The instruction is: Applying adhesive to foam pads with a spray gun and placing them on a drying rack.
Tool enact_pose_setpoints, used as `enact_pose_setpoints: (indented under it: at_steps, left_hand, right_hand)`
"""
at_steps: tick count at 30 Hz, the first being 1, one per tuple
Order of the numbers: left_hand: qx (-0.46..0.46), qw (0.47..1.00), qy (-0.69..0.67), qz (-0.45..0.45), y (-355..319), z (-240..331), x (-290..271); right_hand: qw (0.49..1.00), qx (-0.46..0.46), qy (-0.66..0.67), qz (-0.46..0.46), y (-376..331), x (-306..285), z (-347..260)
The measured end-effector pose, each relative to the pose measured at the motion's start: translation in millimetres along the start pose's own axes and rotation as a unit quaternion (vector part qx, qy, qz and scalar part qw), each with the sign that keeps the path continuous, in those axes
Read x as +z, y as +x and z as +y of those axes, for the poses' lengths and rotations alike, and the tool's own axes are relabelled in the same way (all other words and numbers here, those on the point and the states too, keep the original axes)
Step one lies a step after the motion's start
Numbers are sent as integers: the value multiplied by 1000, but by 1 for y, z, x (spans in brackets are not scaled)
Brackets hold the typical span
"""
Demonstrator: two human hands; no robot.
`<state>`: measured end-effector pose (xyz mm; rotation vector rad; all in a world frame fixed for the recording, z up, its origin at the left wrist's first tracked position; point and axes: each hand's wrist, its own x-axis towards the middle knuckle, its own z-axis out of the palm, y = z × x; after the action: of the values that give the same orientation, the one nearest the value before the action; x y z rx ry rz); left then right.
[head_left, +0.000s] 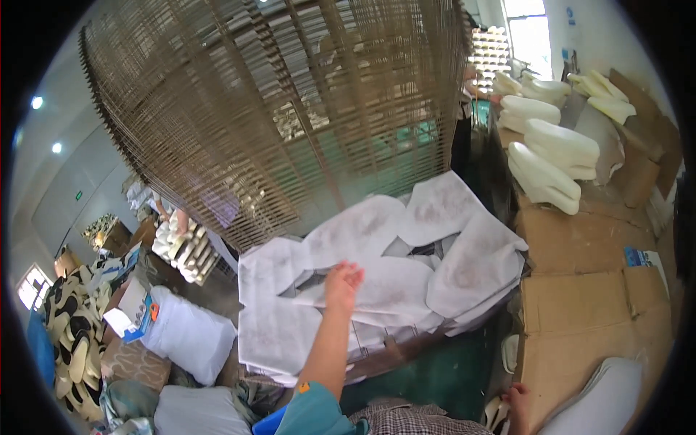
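My left hand [343, 285] reaches over white cloth sheets [348, 239] with dark smudges and gaps between them. Its fingers are loosely bent and a little apart, with nothing seen in them. The sheets lie on the low, near part of a tall rack of thin metal wire shelves [290, 94]. At lower right, beside the edge of a cardboard-covered table [573, 304], my right hand [517, 400] has curled fingers. Small cream pieces [495, 415] lie close beside it; whatever it grips is hidden.
Cream foam shapes [544, 174] rest on the table's far end, and a grey-white padded piece [602, 399] on its near end. To the left are a stuffed white sack [190, 330], an open box [134, 308] and a heap of black-and-cream pieces [76, 341]. Another person's arm [161, 209] shows behind stacked foam pieces [185, 250].
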<state>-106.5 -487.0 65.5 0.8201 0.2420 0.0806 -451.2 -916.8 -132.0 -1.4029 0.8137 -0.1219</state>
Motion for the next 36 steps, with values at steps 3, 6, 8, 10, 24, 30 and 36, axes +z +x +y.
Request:
enact_pose_setpoints:
  at_steps: [3, 6, 8, 10, 24, 30, 36]
  left_hand:
    - [88, 993, -45, -58, 38, 93, 15]
    - [175, 983, -13, -59, 67, 184, 33]
    - [261, 963, 60, -34, 77, 240, 55]
    - [397, 898, 189, 2, 107, 301, 68]
    - [522, 349, 757, 183, 118, 403, 94]
    - [617, 460, 639, -2, 18, 325, 21]
    - [315, 609, 727, 28, -119, 142, -120]
  right_hand:
    - [993, 50, 74, 76, -5, 22, -1]
    - [991, 33, 89, 92, -11, 70, -21]
    - [996, 2, 70, 53, -18, 110, -36]
    - [998, -35, 50, -17, -34, 155, -55]
    - [995, -77, 2, 65, -83, 150, -80]
    - [997, -65, -13, 43, -82, 163, -87]
    - [998, -49, -39, -14, -74, 111, -70]
